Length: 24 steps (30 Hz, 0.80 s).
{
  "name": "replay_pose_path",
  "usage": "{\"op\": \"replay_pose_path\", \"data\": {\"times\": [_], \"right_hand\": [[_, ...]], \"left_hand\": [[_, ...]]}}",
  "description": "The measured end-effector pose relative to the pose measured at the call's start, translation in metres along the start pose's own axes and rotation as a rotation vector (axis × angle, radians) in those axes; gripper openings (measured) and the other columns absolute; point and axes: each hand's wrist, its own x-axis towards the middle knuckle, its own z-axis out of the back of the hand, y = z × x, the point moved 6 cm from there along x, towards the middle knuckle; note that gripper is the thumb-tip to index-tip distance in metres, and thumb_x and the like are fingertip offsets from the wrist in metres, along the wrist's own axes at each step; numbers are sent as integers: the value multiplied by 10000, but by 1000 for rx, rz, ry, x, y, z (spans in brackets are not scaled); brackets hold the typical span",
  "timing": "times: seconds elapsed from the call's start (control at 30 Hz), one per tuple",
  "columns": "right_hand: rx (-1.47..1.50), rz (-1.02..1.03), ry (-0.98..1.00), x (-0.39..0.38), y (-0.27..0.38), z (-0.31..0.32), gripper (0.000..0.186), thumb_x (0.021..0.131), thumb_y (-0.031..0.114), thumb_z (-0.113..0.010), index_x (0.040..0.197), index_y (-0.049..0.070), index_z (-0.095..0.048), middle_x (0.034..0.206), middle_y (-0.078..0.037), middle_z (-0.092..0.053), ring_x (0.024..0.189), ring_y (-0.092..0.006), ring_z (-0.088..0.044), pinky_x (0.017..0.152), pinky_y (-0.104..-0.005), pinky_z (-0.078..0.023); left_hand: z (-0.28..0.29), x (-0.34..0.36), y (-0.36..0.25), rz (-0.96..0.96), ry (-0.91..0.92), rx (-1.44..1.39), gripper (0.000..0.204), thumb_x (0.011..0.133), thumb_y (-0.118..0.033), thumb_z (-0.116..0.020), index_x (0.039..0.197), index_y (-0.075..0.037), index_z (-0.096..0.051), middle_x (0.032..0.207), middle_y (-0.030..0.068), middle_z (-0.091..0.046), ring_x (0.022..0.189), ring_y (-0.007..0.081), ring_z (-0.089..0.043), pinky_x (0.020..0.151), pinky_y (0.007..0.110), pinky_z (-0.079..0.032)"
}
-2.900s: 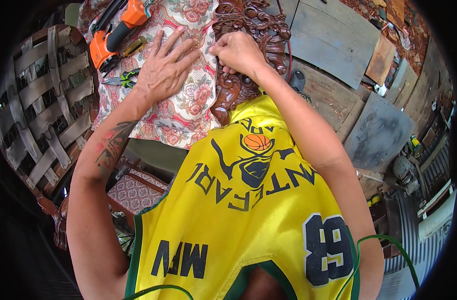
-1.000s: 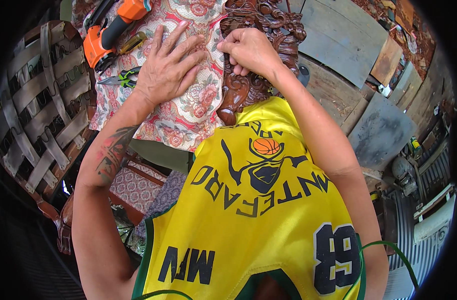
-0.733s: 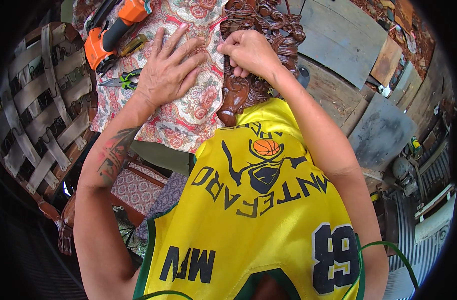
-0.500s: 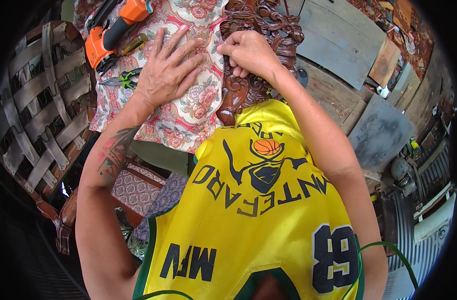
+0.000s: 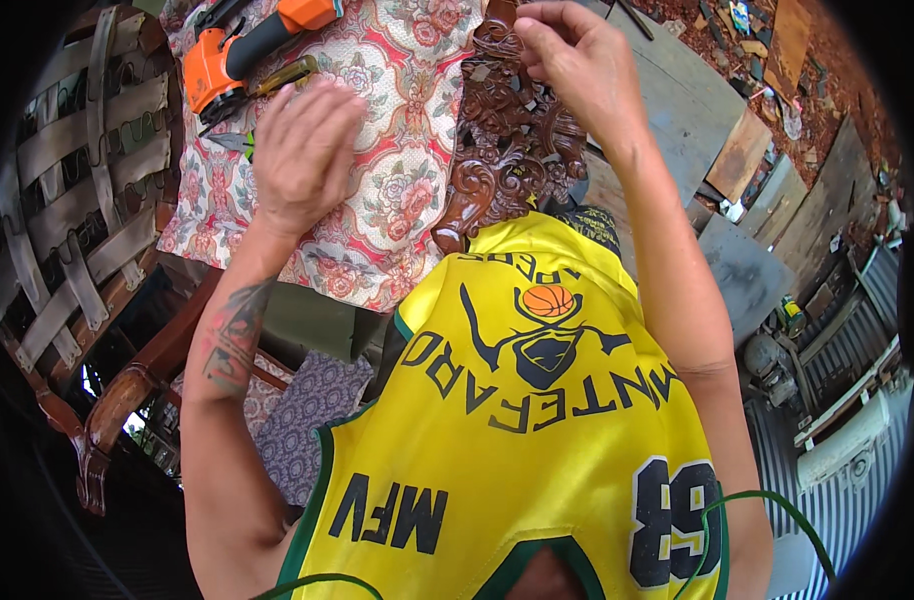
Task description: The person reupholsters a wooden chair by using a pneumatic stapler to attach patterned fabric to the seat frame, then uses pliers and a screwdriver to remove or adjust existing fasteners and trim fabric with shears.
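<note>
My left hand (image 5: 307, 155) is raised over the flowered red-and-cream fabric (image 5: 402, 190), its slightly blurred fingers extended and loosely bent, with nothing visible in them. Beside it lie a yellow-handled screwdriver (image 5: 289, 74) and pliers (image 5: 235, 143) with green on the grips, partly covered by the hand. An orange-and-black power tool (image 5: 262, 45) rests farther up on the fabric. My right hand (image 5: 582, 65) is above the dark carved wood (image 5: 492, 185) at the fabric's right edge. Its thumb and fingers are curled together; anything between them is too small to make out.
At left stands a wooden frame with woven straps (image 5: 67, 180). Flat boards (image 5: 677, 95) lie on the ground at right, with debris on reddish soil beyond. Below the fabric is a patterned purple-grey cloth (image 5: 312, 415). A motor-like machine (image 5: 772, 370) sits at far right.
My left hand has lifted off the fabric and moved left toward the tools. My right hand has left the fabric's edge and gone up and to the right.
</note>
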Motion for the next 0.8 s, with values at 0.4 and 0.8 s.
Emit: {"op": "replay_pose_path", "data": {"times": [0.4, 0.8], "right_hand": [[-289, 93, 141, -36, -5, -11, 248, 952, 199, -679, 1106, 26, -766, 973, -213, -769, 908, -364, -752, 863, -410, -569], [-520, 154, 386, -131, 11, 8, 420, 936, 337, -764, 1201, 14, -717, 1103, -220, -705, 1031, -423, -686, 900, -467, -554]], "left_hand": [[22, -87, 64, 406, 49, 89, 603, 901, -508, -765, 1295, -78, -613, 1176, 121, -634, 1111, 353, -587, 1002, 486, -427], [35, -67, 12, 339, -96, 163, 207, 1029, -157, -636, 848, -62, -669, 725, 96, -626, 634, 312, -604, 601, 427, -485]]}}
